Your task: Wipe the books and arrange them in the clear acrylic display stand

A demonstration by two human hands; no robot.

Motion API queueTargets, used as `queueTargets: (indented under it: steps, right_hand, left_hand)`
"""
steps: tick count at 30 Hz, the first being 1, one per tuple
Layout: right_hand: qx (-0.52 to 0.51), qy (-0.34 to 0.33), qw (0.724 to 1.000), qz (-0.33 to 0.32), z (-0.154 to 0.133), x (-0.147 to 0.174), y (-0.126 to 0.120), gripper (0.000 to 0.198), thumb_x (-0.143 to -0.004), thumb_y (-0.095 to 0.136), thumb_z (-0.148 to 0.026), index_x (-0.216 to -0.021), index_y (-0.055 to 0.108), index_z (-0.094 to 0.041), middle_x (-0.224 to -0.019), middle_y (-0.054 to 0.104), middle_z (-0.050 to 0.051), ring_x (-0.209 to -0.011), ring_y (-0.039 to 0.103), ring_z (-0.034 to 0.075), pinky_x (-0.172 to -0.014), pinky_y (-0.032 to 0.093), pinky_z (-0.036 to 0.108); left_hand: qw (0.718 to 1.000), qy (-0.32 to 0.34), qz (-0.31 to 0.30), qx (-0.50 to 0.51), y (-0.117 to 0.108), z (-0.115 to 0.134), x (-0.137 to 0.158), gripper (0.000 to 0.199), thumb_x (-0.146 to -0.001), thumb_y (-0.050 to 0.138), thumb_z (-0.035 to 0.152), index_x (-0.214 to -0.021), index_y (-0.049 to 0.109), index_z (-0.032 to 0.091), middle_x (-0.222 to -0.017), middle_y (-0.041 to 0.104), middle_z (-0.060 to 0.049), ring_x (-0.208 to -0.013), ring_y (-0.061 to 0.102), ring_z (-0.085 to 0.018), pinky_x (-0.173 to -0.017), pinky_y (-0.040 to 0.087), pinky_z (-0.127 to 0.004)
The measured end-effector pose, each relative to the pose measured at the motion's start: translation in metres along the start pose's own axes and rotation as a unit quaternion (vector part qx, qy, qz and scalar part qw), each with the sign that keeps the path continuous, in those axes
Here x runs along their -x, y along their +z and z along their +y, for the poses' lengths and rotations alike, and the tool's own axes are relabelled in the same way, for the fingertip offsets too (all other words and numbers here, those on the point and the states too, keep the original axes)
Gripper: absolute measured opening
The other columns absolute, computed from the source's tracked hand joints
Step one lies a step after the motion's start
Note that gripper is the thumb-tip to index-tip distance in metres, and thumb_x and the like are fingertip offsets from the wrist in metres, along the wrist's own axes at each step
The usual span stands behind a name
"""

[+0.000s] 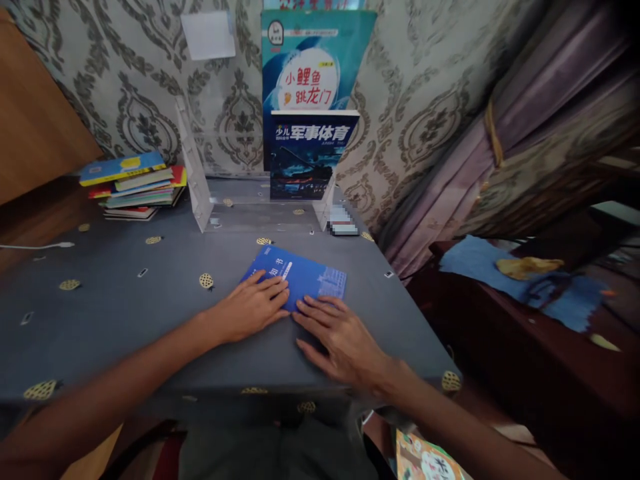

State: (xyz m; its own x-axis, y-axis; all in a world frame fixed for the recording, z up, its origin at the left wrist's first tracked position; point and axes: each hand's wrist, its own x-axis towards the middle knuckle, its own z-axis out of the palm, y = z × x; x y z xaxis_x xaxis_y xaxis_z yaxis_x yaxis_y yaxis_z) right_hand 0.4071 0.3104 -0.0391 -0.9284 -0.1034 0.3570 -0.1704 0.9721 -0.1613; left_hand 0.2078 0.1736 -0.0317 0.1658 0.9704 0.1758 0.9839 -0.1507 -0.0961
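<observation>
A blue booklet (310, 275) with white Chinese print lies flat on the grey tablecloth, turned at a slant. Across its left part rests my left hand (257, 300), fingers stretched out on the cover. My right hand (340, 333) lies along the booklet's near edge, its fingertips touching the cover and its thumb apart. Both hands are open and flat, and they hide parts of the cover. Behind the booklet stands a clear plastic book rack (260, 217). A dark blue book (305, 163) and a larger teal book (315, 40) stand upright at its right side.
A stack of books (140, 187) sits at the back left of the table (125, 307), with a white cable (40, 246) nearby. Right of the table, a dark red surface (500, 353) holds a blue cloth (480, 267). Another book (425, 460) lies below the table's front edge.
</observation>
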Motion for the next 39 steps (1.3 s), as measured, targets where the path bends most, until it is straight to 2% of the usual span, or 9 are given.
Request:
queueTargets:
  steps: [6, 10, 15, 18, 21, 24, 28, 31, 39]
  right_hand:
    - [-0.021, -0.013, 0.998, -0.059, -0.046, -0.016, -0.007, 0.045, -0.092, 0.064, -0.046, -0.124, 0.068, -0.016, -0.125, 0.069, 0.021, -0.123, 0.062, 0.035, -0.106, 0.046, 0.053]
    - [-0.038, -0.024, 0.994, -0.098, -0.052, -0.030, -0.016, 0.045, -0.092, 0.064, -0.046, -0.127, 0.067, -0.017, -0.125, 0.070, 0.018, -0.113, 0.066, 0.033, -0.103, 0.047, 0.052]
    - [-0.050, -0.042, 0.993, -0.102, -0.053, -0.040, -0.015, 0.047, -0.092, 0.065, -0.045, -0.130, 0.065, -0.019, -0.130, 0.067, 0.016, -0.117, 0.063, 0.033, -0.106, 0.044, 0.053]
    - [-0.090, -0.053, 0.991, -0.081, -0.042, -0.041, -0.010, 0.039, -0.095, 0.062, -0.040, -0.128, 0.066, -0.020, -0.126, 0.070, 0.013, -0.117, 0.063, 0.028, -0.106, 0.044, 0.047]
    - [-0.151, -0.024, 0.988, 0.027, -0.017, -0.044, -0.004, 0.027, -0.100, 0.050, -0.027, -0.117, 0.070, -0.021, -0.109, 0.077, 0.007, -0.107, 0.068, 0.021, -0.102, 0.048, 0.040]
    - [-0.138, 0.019, 0.984, 0.107, 0.012, -0.052, 0.003, 0.026, -0.100, 0.046, -0.020, -0.112, 0.070, -0.019, -0.105, 0.077, 0.008, -0.100, 0.070, 0.021, -0.098, 0.051, 0.040]
    - [-0.112, 0.046, 0.990, 0.069, 0.036, -0.069, 0.013, 0.034, -0.100, 0.042, -0.016, -0.128, 0.060, -0.019, -0.118, 0.072, 0.011, -0.110, 0.067, 0.024, -0.098, 0.052, 0.044]
    - [-0.132, 0.040, 0.990, 0.029, 0.044, -0.084, 0.022, 0.042, -0.098, 0.040, -0.011, -0.139, 0.052, -0.017, -0.129, 0.067, 0.013, -0.121, 0.062, 0.023, -0.103, 0.051, 0.045]
    - [-0.118, 0.026, 0.993, -0.016, 0.060, -0.108, 0.037, 0.039, -0.100, 0.038, -0.011, -0.135, 0.054, -0.018, -0.130, 0.068, 0.011, -0.122, 0.063, 0.022, -0.110, 0.046, 0.047]
  left_hand:
    - [0.998, 0.004, -0.022, 0.059, -0.002, -0.011, -0.005, 0.040, -0.109, 0.030, 0.036, -0.135, 0.053, 0.016, -0.146, 0.058, -0.011, -0.143, 0.045, -0.025, -0.119, 0.030, -0.051]
    - [0.994, 0.001, -0.019, 0.107, 0.001, -0.019, 0.000, 0.041, -0.109, 0.032, 0.035, -0.143, 0.046, 0.019, -0.152, 0.051, -0.008, -0.148, 0.038, -0.021, -0.121, 0.028, -0.048]
    - [0.989, 0.014, -0.023, 0.145, 0.005, -0.028, 0.001, 0.040, -0.108, 0.033, 0.031, -0.145, 0.044, 0.023, -0.154, 0.049, -0.006, -0.149, 0.036, -0.018, -0.124, 0.024, -0.048]
    - [0.987, 0.019, -0.009, 0.158, 0.007, -0.031, -0.001, 0.037, -0.108, 0.037, 0.032, -0.142, 0.048, 0.024, -0.153, 0.051, -0.006, -0.147, 0.039, -0.019, -0.124, 0.027, -0.048]
    - [0.988, 0.018, 0.006, 0.155, 0.010, -0.030, 0.000, 0.037, -0.107, 0.039, 0.033, -0.143, 0.047, 0.024, -0.151, 0.053, -0.007, -0.145, 0.042, -0.020, -0.122, 0.031, -0.049]
    - [0.993, -0.015, 0.015, 0.115, 0.012, -0.027, 0.002, 0.039, -0.106, 0.044, 0.039, -0.141, 0.050, 0.024, -0.150, 0.054, -0.009, -0.143, 0.045, -0.025, -0.117, 0.037, -0.053]
    - [0.995, -0.073, 0.019, 0.059, 0.009, -0.023, 0.003, 0.045, -0.101, 0.047, 0.053, -0.135, 0.057, 0.024, -0.146, 0.055, -0.012, -0.141, 0.044, -0.034, -0.111, 0.041, -0.057]
    - [0.995, -0.081, 0.018, 0.053, 0.007, -0.021, 0.003, 0.049, -0.102, 0.041, 0.056, -0.133, 0.057, 0.021, -0.142, 0.056, -0.013, -0.138, 0.046, -0.033, -0.111, 0.040, -0.057]
    - [0.995, -0.069, 0.011, 0.073, 0.004, -0.022, 0.003, 0.049, -0.103, 0.036, 0.057, -0.132, 0.057, 0.023, -0.144, 0.054, -0.012, -0.139, 0.044, -0.031, -0.114, 0.035, -0.057]
